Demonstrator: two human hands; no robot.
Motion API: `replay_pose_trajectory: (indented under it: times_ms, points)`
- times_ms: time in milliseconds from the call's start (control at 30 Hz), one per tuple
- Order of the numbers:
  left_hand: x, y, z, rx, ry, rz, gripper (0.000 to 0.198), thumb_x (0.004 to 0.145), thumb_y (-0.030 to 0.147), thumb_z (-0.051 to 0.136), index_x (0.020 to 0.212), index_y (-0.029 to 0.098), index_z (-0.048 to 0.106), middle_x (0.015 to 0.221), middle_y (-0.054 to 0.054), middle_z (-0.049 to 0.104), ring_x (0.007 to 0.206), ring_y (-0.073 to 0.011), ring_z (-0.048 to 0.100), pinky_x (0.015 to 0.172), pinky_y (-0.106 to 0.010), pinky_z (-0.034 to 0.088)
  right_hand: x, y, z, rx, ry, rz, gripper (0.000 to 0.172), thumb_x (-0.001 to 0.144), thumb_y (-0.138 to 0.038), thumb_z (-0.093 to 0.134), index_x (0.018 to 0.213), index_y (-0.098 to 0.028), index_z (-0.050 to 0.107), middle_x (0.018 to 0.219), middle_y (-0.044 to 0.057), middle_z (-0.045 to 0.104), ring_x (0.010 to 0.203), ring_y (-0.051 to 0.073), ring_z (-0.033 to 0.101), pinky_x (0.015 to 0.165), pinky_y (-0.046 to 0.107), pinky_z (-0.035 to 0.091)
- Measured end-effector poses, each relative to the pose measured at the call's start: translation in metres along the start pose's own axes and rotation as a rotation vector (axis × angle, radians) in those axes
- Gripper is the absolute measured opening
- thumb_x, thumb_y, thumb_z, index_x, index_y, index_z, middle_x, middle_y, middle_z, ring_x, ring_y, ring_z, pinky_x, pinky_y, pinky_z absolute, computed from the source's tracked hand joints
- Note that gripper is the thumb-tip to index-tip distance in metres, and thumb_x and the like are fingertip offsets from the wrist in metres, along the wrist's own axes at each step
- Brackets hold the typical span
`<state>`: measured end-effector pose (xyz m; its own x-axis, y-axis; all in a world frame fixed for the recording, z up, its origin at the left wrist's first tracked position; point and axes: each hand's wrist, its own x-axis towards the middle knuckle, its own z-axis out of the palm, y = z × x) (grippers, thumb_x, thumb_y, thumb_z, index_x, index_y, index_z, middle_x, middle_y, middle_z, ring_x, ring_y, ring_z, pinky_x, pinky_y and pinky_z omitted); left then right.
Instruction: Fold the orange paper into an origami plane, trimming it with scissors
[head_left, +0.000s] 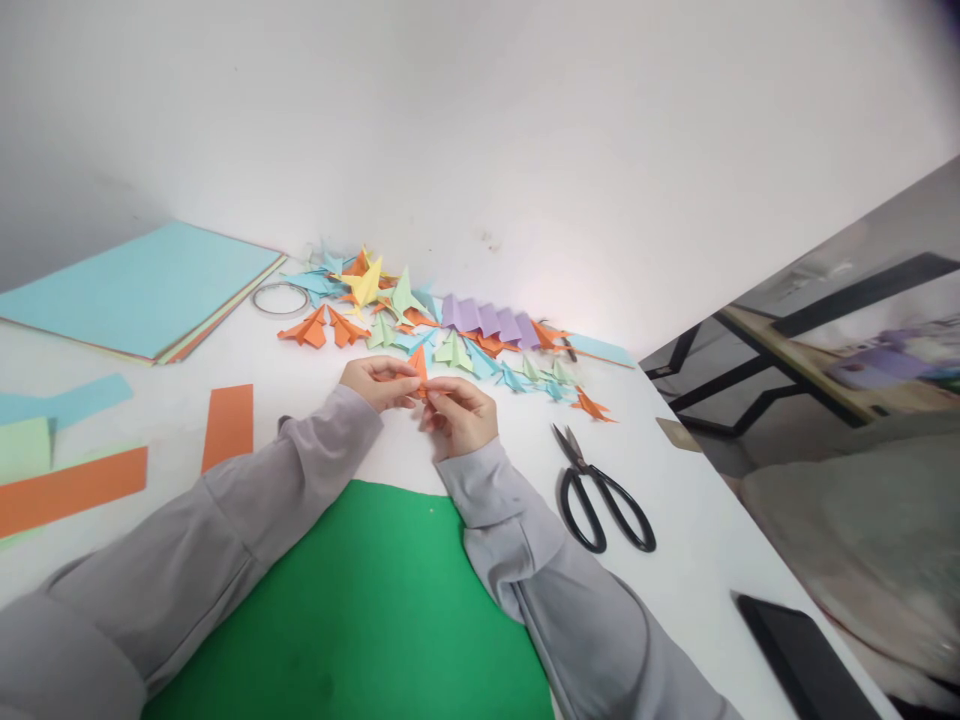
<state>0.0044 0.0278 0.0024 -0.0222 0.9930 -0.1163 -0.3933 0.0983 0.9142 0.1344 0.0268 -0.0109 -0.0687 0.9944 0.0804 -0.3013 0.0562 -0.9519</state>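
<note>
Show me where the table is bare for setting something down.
Bare table lies between the scissors and the black device, and between the paper stack and the short orange strip. Crowded: the pile of folded pieces along the wall.

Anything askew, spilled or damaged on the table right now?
Nothing looks spilled or torn. The black flat device lies close to the right edge of the table, and the scissors rest with blades slightly parted. The left hand and right hand both pinch the small orange paper; the folded figures sit in a loose heap behind.
</note>
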Motion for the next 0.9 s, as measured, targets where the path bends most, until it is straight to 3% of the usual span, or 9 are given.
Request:
replay_pose_trajectory:
  times_ms: [133,300,500,733,900]
  points:
    - [-0.0003,-0.0001,0.0005,0.021,0.039,0.028,0.028,0.047,0.011,0.079,0.070,0.009,0.063,0.053,-0.001,0.064,0.048,-0.0102,0.060,0.054,-0.023,0.053,0.0003,-0.0013,-0.0012,0.051,-0.003,0.066,0.020,0.057,-0.020,0.064,0.077,-0.018,0.065,0.054,-0.003,0.063,0.038,0.009,0.053,0.032,0.019,0.040]
    - [-0.0005,0.0007,0.0016,0.130,0.121,0.090,0.027,0.046,0.009,0.077,0.070,0.010,0.063,0.049,0.003,0.060,0.043,-0.0066,0.056,0.049,-0.019,0.048,0.0006,-0.0022,-0.0014,0.091,0.008,0.080,0.014,0.059,-0.022,0.062,0.071,-0.015,0.065,0.052,0.000,0.064,0.037,0.009,0.053,0.033,0.019,0.042]
    - [0.0032,-0.0025,0.0001,0.174,0.185,0.119,0.031,0.043,0.014,0.079,0.070,0.011,0.065,0.051,0.004,0.057,0.042,-0.0064,0.053,0.049,-0.021,0.047,0.0015,-0.0016,-0.0005,0.122,0.044,0.081,0.019,0.061,-0.032,0.066,0.066,-0.014,0.063,0.051,0.002,0.065,0.035,0.010,0.053,0.032,0.020,0.042]
    - [0.0043,-0.0044,-0.0046,0.303,0.190,0.187,0.029,0.044,0.016,0.079,0.071,0.014,0.069,0.059,-0.001,0.062,0.054,-0.0113,0.057,0.055,-0.025,0.047,-0.0014,0.0006,0.0047,0.014,0.086,0.033,0.025,0.057,-0.032,0.075,0.058,-0.013,0.057,0.048,-0.001,0.063,0.033,0.007,0.051,0.033,0.018,0.041]
    - [0.0020,-0.0016,-0.0025,0.346,0.172,0.154,0.033,0.046,0.019,0.078,0.077,0.013,0.069,0.056,0.001,0.060,0.049,-0.0099,0.056,0.052,-0.023,0.045,0.0001,0.0009,0.0033,0.045,0.085,0.002,0.026,0.055,-0.032,0.076,0.056,-0.014,0.058,0.047,-0.001,0.063,0.034,0.007,0.051,0.033,0.017,0.041]
